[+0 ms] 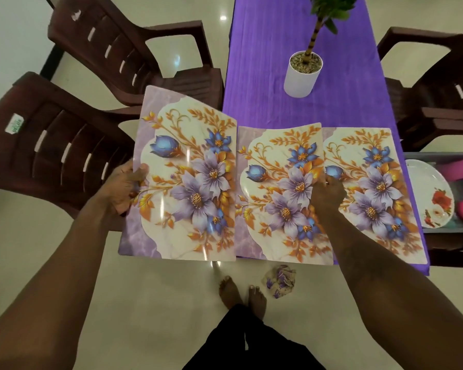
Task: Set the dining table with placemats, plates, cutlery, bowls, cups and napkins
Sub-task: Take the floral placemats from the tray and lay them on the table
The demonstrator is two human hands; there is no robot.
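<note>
At the table [265, 76] end, your L hand [125, 189] grips a spare mat [187, 182], R hand [328, 193] pinches the middle mat [275, 204], which is slick & could slide off.

ahead of the right hand [329, 196] fingers, open purple cloth [265, 76] runs to the plant pot [301, 78]; chairs [64, 156] crowd left and right of them.

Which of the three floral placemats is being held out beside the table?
The leftmost placemat, gripped by the left hand out past the table's edge; the middle placemat and right placemat are over the purple tablecloth.
</note>
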